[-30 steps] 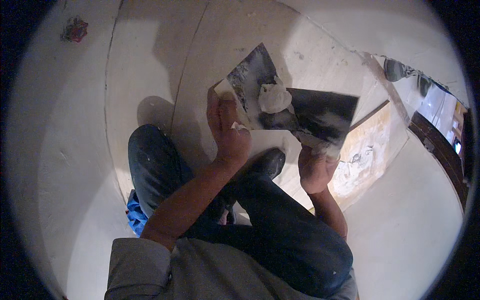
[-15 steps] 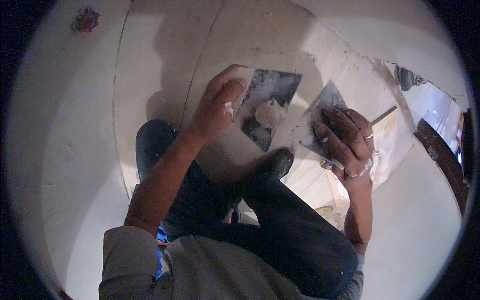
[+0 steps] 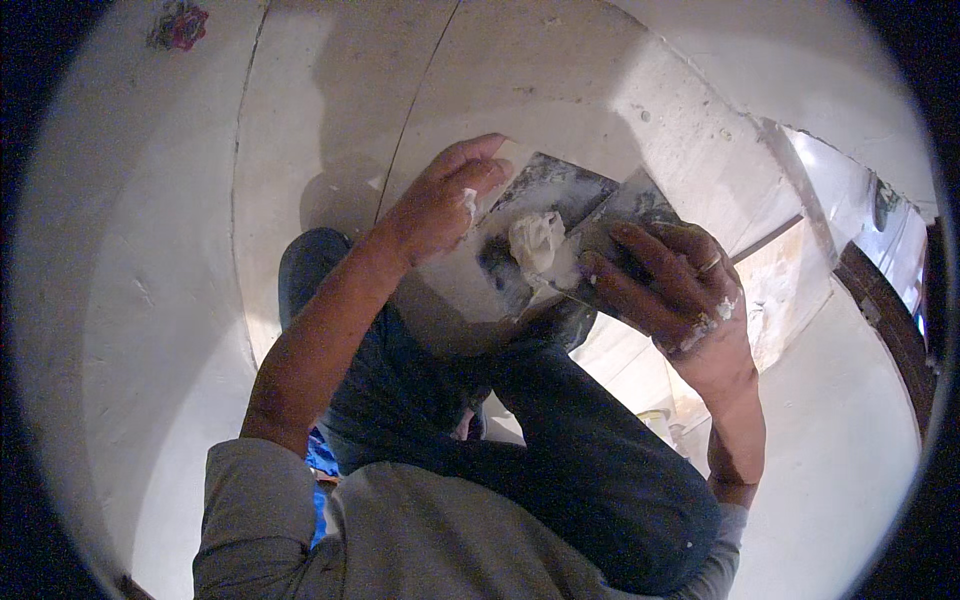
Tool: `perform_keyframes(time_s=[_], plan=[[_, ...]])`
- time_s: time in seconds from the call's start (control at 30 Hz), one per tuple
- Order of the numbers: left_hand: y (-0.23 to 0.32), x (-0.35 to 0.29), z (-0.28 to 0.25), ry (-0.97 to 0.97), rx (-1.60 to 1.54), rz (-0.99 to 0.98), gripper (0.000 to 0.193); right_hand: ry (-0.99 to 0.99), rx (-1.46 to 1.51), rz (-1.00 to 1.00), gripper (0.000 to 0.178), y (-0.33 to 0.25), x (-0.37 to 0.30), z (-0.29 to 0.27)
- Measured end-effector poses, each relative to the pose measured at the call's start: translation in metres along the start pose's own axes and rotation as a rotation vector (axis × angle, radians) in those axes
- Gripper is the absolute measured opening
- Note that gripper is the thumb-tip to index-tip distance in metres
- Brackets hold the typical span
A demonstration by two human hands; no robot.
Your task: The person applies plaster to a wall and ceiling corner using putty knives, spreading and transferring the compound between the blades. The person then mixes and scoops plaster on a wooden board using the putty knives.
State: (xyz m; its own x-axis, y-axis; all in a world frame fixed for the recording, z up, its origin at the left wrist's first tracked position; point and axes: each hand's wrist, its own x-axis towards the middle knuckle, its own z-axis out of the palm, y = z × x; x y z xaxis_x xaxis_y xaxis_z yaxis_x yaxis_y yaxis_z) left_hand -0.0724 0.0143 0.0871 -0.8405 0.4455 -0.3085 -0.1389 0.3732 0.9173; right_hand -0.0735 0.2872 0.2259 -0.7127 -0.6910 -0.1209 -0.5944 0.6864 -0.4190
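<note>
My left hand [image 3: 440, 205] is closed on the pale edge of a flat metal putty knife [image 3: 572, 178], its blade smeared with white. A soft lump of white putty [image 3: 536, 240] sits on that blade. With its fingers laid across the plate, my right hand [image 3: 685, 285] grips a second putty knife [image 3: 645, 200]. The second blade overlaps the right side of the first, close beside the lump. White smears show on both hands, and a ring is on a right finger.
My bent legs [image 3: 600, 450] in dark trousers lie below the hands. Pale panels [image 3: 390, 90] with dark seams surround me. At upper left is a small red knob-like thing [image 3: 182, 27]. A thin dark bar [image 3: 768, 238] and a dark curved edge [image 3: 880, 310] lie to the right.
My right hand has moved left and brought its putty knife over the other blade, where before the two were apart. The putty lump looks more heaped up. My left hand has barely shifted.
</note>
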Motion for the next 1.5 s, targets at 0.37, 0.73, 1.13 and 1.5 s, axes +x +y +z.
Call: perform_keyframes(time_s=[0.37, 0.73, 1.13, 1.5], plan=[[-0.004, -0.003, -0.007, -0.052, 0.396, 0.106, 0.062, -0.095, 0.022, -0.013, 0.039, -0.008, -0.007, 0.016], [-0.073, -0.021, -0.031, 0.172, 0.059, 0.166, 0.030, 0.026, 0.862, 0.288, 0.032, 0.013, 0.001, 0.008], [-0.126, -0.011, 0.012, 0.109, -0.288, 0.021, 0.039, -0.064, 1.043, 0.743, 0.046, 0.037, 0.006, 0.014], [-0.116, -0.006, -0.004, -0.011, -0.528, -0.115, 0.033, 0.589, 0.806, 0.367, 0.033, -0.012, 0.341, 0.058]])
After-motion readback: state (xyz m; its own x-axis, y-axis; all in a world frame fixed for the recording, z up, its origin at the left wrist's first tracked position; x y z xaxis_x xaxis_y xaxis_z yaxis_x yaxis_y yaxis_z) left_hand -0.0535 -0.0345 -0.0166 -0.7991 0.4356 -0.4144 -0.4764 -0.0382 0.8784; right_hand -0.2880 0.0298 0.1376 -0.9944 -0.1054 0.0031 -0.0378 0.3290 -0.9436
